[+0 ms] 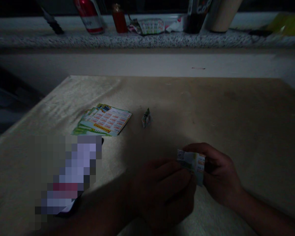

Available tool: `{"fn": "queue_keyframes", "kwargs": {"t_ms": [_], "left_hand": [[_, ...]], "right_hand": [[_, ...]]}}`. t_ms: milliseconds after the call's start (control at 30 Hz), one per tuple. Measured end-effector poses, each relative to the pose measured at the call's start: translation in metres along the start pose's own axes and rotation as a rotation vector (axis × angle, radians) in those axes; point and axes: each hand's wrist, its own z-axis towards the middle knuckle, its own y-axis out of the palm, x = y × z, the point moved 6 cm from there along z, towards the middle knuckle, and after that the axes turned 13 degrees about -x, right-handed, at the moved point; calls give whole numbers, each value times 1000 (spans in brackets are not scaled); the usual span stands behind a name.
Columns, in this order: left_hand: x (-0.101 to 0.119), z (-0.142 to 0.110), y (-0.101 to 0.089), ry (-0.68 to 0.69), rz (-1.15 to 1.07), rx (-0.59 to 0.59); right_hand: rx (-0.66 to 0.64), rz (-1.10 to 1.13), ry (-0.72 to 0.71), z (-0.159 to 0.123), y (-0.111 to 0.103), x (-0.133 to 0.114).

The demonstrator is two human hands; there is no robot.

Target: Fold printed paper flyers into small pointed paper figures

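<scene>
Between my two hands, above the table, is a small printed paper card (199, 165) with a code square at its upper left corner; it looks bent or folded. My left hand (166, 190) has its fingers closed on the card's left part and covers some of it. From the right, my right hand (218, 172) pinches the card, its index finger along the top edge. A small folded paper piece (147, 118) stands on the table beyond my hands. Left of it lies a fanned stack of printed calendar-like cards (110, 119).
A phone (73, 173), blurred out by pixels, lies on the table (223, 108) at the left. On the granite sill (142, 41) behind stand a red can (90, 16), a small orange-red bottle (119, 19), crumpled wrappers (152, 26), a dark cola bottle (196, 16) and a beige cup (222, 14).
</scene>
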Motion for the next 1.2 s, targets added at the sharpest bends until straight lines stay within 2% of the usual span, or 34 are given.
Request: {"fn": "queue_keyframes", "kwargs": {"t_ms": [100,133,200,267,333,433,567,700,867,1067,1200], "left_hand": [[-4,-3,-2,-9,-28,64],[-10,-5,-3,-71,-55,113],[-29,-10,-5,-290,-181,211],[-50,-17,3,-518,-447,234],[-64,-24,21,-695,-806,196],[-72,-34,45,-851,-1240,186],[-70,-40,62,-861,-1539,188],[-69,-41,65,-863,-1636,221],[-68,-35,56,-814,-1617,222],[-69,-33,49,-767,-1475,192],[-68,-33,47,-706,-1446,149]], "right_hand": [[-1,-8,-2,0,-2,-1],[-2,5,5,0,-3,-1],[-17,39,19,0,-3,0],[-36,70,35,0,-2,2],[-46,90,44,1,-1,2],[-33,94,42,2,-1,1],[-32,87,39,3,0,-1],[-43,152,67,2,2,2],[-58,256,162,-1,2,12],[-115,251,215,-4,3,17],[-95,289,261,-4,3,18]]}}
